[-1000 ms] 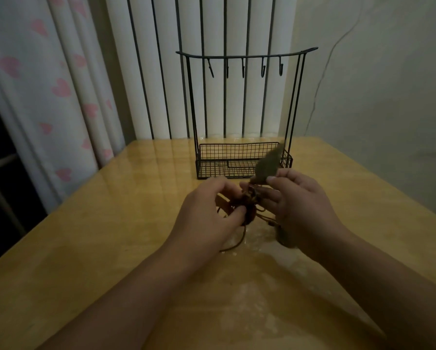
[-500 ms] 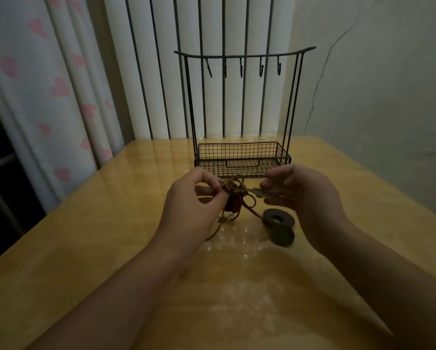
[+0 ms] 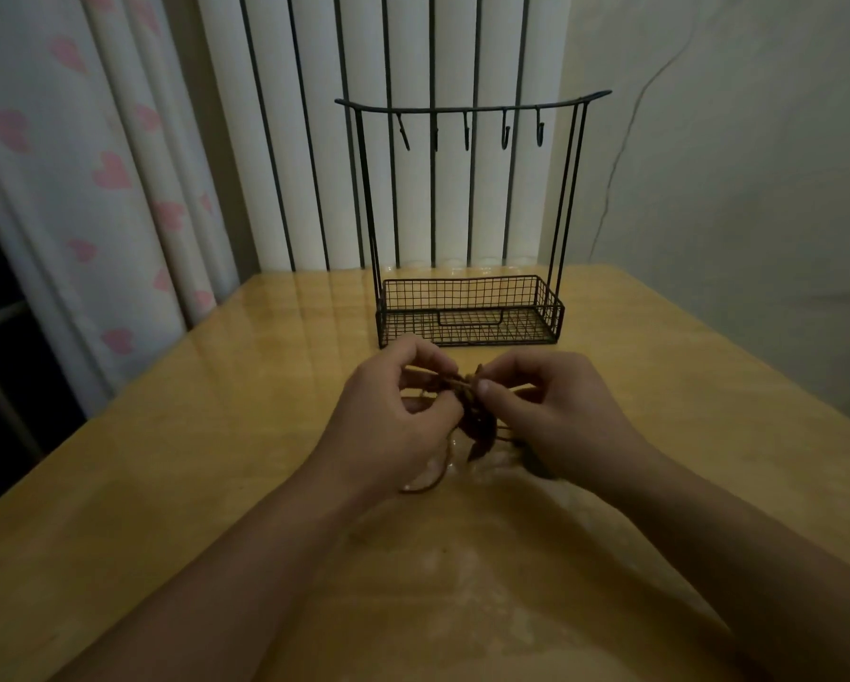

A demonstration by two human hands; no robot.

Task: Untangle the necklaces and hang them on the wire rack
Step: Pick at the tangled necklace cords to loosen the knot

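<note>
Both hands pinch a tangled clump of brown cord necklaces just above the glossy yellow wooden table: the left hand curls its fingers around the cords on one side, the right hand nips them between thumb and fingertips on the other. A dark pendant dangles beneath. The black wire rack with hooks and a mesh basket stands just beyond the hands, its hooks bare.
</note>
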